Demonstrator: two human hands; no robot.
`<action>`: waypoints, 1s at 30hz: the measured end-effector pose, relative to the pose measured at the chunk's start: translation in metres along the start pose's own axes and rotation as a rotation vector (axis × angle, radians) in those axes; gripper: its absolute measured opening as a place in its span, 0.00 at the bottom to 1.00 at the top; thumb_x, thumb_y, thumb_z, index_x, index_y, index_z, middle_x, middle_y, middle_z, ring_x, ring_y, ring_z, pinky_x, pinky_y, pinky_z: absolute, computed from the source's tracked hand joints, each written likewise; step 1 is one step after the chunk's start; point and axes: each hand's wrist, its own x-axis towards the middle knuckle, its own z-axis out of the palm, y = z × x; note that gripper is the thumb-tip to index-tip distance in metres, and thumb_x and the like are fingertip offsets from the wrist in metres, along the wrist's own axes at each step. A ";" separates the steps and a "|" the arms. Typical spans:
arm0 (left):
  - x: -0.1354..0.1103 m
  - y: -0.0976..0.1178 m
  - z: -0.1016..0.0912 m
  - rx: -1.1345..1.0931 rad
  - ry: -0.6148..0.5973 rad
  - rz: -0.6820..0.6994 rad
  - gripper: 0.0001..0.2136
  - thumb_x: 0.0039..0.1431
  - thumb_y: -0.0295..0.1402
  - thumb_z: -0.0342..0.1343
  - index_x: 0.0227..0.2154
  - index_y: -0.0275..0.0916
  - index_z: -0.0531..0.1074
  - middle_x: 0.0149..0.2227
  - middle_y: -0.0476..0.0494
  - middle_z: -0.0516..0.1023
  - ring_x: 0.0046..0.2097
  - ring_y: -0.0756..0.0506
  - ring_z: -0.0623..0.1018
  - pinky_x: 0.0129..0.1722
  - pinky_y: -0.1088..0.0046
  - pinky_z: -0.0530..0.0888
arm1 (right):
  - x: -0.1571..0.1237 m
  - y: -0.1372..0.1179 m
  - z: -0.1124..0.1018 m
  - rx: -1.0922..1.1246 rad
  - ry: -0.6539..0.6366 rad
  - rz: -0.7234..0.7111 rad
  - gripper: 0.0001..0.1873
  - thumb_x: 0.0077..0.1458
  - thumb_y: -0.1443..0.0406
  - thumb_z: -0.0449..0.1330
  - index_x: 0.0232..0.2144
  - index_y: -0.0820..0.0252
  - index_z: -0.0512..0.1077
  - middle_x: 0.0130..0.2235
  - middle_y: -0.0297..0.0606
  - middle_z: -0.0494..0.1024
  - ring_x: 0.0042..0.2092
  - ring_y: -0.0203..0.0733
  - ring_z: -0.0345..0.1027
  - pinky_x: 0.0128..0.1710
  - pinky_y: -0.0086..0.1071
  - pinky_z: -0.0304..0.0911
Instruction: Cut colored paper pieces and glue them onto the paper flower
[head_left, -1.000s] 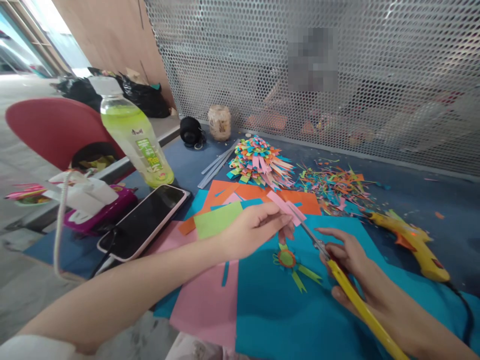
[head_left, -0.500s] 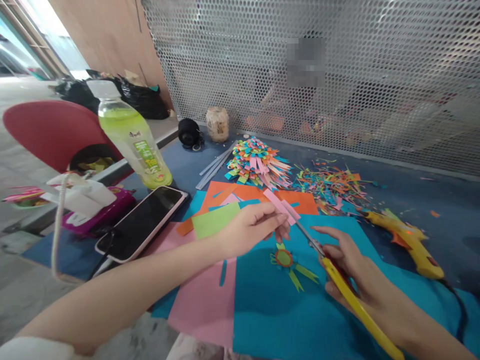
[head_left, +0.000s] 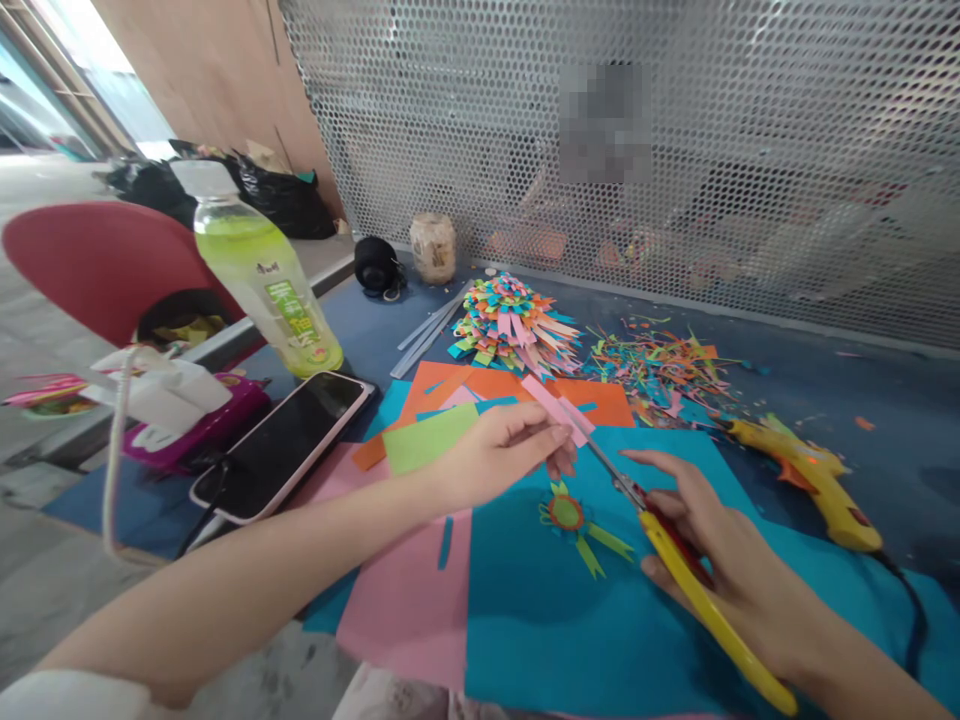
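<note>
Blue flat counter (head_left: pixel 795 335): lge. rectangular teal paper sheet (head_left: pixel 555 640) front ctr.; flat pink paper sheet (head_left: pixel 409 630) adj. L.; flat orange paper sheet (head_left: pixel 611 402) behind. On teal sheet: small round green-orange paper rosette (head_left: pixel 566 512). Above sheet, mostly R. of rosette: yellow-handled metal scissors (head_left: pixel 679 568), narrow pink paper strips (head_left: pixel 538 392) at blade end. Rear ctr.: multicoloured tufted paper pile (head_left: pixel 517 325), w/ thin translucent plastic sticks (head_left: pixel 426 338) L., loose multicoloured paper scraps (head_left: pixel 664 365) R. Before scraps, far R.: yellow pistol-shaped plastic glue gun (head_left: pixel 832 490). L. side: flat black rectangular phone (head_left: pixel 292 440); tall clear plastic bottle (head_left: pixel 259 280) behind it. Rear edge: grey perforated metal screen (head_left: pixel 465 120).
</note>
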 end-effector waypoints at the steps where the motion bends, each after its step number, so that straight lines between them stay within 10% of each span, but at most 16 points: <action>1: 0.000 0.000 0.000 -0.002 -0.001 -0.003 0.10 0.58 0.37 0.51 0.30 0.34 0.69 0.27 0.47 0.72 0.30 0.52 0.73 0.32 0.76 0.70 | 0.000 0.000 0.000 -0.003 -0.006 -0.003 0.29 0.53 0.51 0.50 0.53 0.58 0.52 0.27 0.34 0.72 0.29 0.42 0.66 0.30 0.35 0.62; 30: 0.000 0.002 -0.003 0.042 -0.016 0.031 0.14 0.61 0.36 0.46 0.26 0.34 0.70 0.25 0.46 0.72 0.28 0.53 0.71 0.26 0.80 0.66 | -0.001 0.000 0.001 0.033 -0.007 -0.007 0.29 0.54 0.52 0.49 0.54 0.59 0.50 0.25 0.31 0.67 0.24 0.39 0.60 0.24 0.31 0.58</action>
